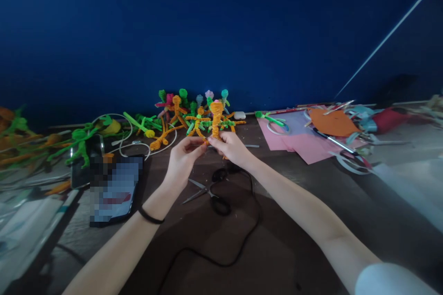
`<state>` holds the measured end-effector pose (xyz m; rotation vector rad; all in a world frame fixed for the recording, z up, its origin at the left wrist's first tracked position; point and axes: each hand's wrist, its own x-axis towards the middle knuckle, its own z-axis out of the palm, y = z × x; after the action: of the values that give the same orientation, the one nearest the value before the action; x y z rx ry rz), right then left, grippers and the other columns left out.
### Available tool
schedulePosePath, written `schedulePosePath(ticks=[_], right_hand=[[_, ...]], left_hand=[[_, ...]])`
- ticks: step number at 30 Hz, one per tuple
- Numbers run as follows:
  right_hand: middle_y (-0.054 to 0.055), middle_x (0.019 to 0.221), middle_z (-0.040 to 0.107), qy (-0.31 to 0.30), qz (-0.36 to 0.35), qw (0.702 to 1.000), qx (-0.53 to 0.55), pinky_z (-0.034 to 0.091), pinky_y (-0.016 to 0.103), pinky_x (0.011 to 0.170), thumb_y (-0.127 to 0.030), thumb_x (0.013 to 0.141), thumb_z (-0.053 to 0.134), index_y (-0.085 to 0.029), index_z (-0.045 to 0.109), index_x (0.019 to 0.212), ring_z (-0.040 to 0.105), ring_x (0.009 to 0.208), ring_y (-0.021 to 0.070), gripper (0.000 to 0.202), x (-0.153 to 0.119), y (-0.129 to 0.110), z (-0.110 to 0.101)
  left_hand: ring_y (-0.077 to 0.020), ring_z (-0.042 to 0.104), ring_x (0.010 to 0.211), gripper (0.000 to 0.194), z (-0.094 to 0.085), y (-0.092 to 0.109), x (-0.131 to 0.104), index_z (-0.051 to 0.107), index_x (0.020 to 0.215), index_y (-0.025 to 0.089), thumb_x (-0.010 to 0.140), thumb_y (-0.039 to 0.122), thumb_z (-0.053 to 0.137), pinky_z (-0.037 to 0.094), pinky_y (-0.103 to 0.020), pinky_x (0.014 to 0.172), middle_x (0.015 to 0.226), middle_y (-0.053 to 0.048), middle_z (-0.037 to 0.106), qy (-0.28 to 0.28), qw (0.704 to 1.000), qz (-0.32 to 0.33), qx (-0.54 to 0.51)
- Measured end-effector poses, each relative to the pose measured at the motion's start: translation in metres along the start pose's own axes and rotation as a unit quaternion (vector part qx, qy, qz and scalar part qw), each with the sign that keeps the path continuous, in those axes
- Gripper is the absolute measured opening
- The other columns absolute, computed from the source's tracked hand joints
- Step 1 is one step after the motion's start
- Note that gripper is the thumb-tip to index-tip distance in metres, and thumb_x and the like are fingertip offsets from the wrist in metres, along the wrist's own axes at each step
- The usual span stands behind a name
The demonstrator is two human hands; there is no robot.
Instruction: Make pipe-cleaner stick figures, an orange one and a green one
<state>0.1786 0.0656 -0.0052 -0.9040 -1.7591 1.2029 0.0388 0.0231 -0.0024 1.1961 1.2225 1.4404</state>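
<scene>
A deep blue wall (207, 32) fills the whole back of the scene, and below it a dark desk (294, 221) runs wide, crowded at both ends. On the far right lie pink paper sheets (304, 145) with an orange cut-out (332, 122) on top; on the left sits a phone (116, 189) beside a heap of green and orange pipe-cleaner pieces (31, 143). A black cable (242, 239) loops across the middle of the desk, passing a pair of scissors (211, 191) lying flat. Against the wall stands a cluster of small pipe-cleaner figures (187, 110). Just in front of them, raised above the desk, the left hand (183, 159) and right hand (231, 147) meet, their fingers pinched together on the lower end of an orange pipe-cleaner figure (217, 120), which is held upright between them
</scene>
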Motion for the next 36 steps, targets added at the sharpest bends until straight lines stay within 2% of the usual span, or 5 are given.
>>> schedulePosePath(ticks=[15,21,27,31,36], right_hand=[[-0.006,0.047,0.029,0.005,0.000,1.000,0.001,0.022,0.021,0.042,-0.044,0.075,0.049,-0.016,0.041,0.062,0.026,0.041,0.0051,0.031,0.001,0.001,0.000],[-0.004,0.050,0.033,0.017,-0.041,0.997,-0.061,0.023,0.022,0.046,-0.039,0.078,0.046,-0.014,0.046,0.064,0.030,0.046,0.0064,0.028,-0.003,-0.009,-0.003],[-0.001,0.058,0.043,-0.008,-0.062,0.995,-0.077,0.030,0.022,0.054,-0.035,0.077,0.047,-0.012,0.052,0.067,0.038,0.056,0.0092,0.025,-0.006,-0.015,-0.002],[-0.002,0.057,0.043,-0.014,-0.059,0.995,-0.079,0.029,0.022,0.053,-0.035,0.077,0.047,-0.012,0.053,0.068,0.037,0.055,0.0090,0.025,-0.006,-0.013,-0.002],[-0.002,0.055,0.039,-0.006,-0.055,0.994,-0.098,0.028,0.022,0.051,-0.036,0.077,0.046,-0.012,0.053,0.068,0.036,0.053,0.0085,0.027,-0.006,-0.012,-0.002]], left_hand=[[-0.0116,0.053,0.061,0.017,-0.001,0.002,-0.001,0.058,0.071,0.016,0.061,0.027,0.066,0.044,-0.025,0.062,0.065,0.001,0.058,0.008,0.993,0.054,0.106],[-0.0080,0.053,0.062,0.013,-0.005,0.008,0.005,0.052,0.065,0.017,0.066,0.024,0.062,0.045,-0.021,0.059,0.068,0.002,0.055,-0.077,0.979,-0.108,-0.152],[-0.0048,0.046,0.052,0.016,-0.013,0.008,0.009,0.052,0.063,0.016,0.060,0.018,0.068,0.044,-0.018,0.052,0.060,0.003,0.051,-0.116,0.959,-0.195,-0.172],[-0.0050,0.045,0.051,0.022,-0.013,0.007,0.009,0.052,0.060,0.016,0.054,0.020,0.072,0.044,-0.020,0.052,0.060,0.003,0.052,-0.140,0.965,-0.168,-0.145],[-0.0063,0.049,0.057,0.024,-0.009,0.011,0.007,0.052,0.067,0.016,0.056,0.025,0.071,0.042,-0.020,0.057,0.067,0.003,0.054,-0.139,0.988,-0.065,-0.025]])
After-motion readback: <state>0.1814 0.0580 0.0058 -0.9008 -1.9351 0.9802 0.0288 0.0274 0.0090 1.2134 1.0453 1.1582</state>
